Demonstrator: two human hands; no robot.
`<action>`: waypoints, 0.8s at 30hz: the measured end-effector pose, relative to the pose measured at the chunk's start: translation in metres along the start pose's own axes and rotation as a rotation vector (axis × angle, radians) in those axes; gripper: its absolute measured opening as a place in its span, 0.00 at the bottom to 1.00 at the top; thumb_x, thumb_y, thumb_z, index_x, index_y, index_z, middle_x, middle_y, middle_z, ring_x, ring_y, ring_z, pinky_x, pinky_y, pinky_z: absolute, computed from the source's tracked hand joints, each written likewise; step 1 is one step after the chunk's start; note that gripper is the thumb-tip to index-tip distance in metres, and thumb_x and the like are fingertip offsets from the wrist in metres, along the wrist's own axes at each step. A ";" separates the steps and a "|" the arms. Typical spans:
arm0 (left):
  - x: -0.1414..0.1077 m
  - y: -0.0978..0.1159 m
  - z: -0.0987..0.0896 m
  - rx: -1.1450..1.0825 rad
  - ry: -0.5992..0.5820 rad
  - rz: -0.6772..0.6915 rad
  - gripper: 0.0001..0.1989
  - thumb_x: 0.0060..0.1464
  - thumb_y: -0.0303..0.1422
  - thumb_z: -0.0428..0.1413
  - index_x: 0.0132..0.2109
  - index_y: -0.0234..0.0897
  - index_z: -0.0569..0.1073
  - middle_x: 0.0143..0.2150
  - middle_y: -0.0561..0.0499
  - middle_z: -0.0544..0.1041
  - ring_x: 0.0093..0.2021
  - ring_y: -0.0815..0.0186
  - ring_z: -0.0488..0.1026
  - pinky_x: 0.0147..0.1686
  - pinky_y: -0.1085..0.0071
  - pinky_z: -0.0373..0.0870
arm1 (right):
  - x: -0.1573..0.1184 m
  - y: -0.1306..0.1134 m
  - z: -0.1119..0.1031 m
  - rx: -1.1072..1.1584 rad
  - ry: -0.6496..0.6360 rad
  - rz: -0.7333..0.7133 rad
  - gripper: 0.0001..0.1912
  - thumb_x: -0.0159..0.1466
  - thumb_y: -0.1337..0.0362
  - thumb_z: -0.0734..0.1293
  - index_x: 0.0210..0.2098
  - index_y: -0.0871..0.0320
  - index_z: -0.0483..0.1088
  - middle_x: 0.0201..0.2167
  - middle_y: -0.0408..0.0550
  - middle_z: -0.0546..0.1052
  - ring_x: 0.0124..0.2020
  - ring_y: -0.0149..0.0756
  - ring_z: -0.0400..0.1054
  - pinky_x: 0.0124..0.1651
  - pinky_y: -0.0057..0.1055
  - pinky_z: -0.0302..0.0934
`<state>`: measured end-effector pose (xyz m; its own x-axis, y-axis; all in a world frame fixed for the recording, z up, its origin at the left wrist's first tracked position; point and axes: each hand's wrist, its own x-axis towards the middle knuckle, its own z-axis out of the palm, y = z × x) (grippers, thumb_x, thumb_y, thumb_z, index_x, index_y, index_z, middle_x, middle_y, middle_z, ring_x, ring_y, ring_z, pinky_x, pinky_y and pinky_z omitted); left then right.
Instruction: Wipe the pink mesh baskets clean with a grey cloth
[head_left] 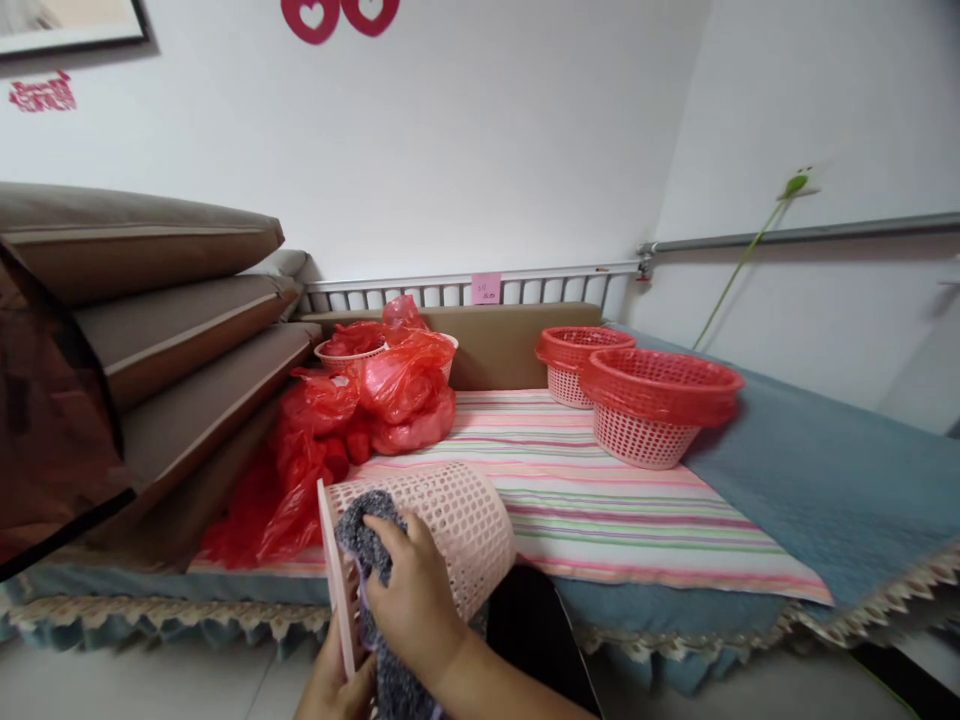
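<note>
A pale pink perforated plastic basket (465, 520) lies tipped on its side at the front edge of the striped sheet, its rim facing left. My left hand (337, 670) grips that rim from below, fingers wrapped round it. A grey knitted cloth (401, 680) hangs over the basket's side near the rim. My right hand (420, 590) presses the cloth against the perforated wall, its fingers bent over it.
Red plastic bags (409, 380) are heaped at the back left beside stacked cushions (202, 340). Two baskets lined with red bags (645, 430) stand on the striped sheet (570, 520) at the right. A blue cover (817, 450) lies beyond them.
</note>
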<state>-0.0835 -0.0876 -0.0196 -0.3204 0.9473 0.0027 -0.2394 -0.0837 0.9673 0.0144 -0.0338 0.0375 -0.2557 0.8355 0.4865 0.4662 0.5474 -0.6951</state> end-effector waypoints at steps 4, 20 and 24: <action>-0.005 -0.011 0.003 -0.017 -0.055 -0.043 0.43 0.38 0.41 0.67 0.61 0.41 0.60 0.55 0.43 0.74 0.62 0.46 0.59 0.61 0.54 0.55 | -0.007 0.023 -0.009 -0.150 -0.033 -0.100 0.33 0.51 0.73 0.63 0.56 0.48 0.64 0.54 0.53 0.64 0.55 0.44 0.59 0.55 0.40 0.57; -0.008 0.026 0.023 -0.222 -0.195 -0.197 0.46 0.42 0.34 0.66 0.65 0.40 0.51 0.56 0.37 0.72 0.57 0.46 0.67 0.54 0.52 0.64 | 0.001 0.140 -0.079 -0.616 0.130 0.261 0.26 0.56 0.72 0.60 0.55 0.56 0.65 0.42 0.53 0.68 0.47 0.43 0.61 0.48 0.34 0.58; -0.012 0.034 0.029 -0.225 -0.227 -0.193 0.42 0.42 0.34 0.66 0.63 0.38 0.57 0.54 0.38 0.74 0.58 0.48 0.65 0.55 0.55 0.64 | 0.010 0.112 -0.067 -0.447 0.107 0.355 0.26 0.56 0.72 0.59 0.54 0.56 0.66 0.43 0.52 0.69 0.47 0.42 0.64 0.49 0.34 0.60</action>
<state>-0.0612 -0.0929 0.0210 -0.0439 0.9946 -0.0936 -0.4792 0.0613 0.8756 0.1211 0.0329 0.0003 0.0575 0.9417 0.3316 0.8262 0.1416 -0.5453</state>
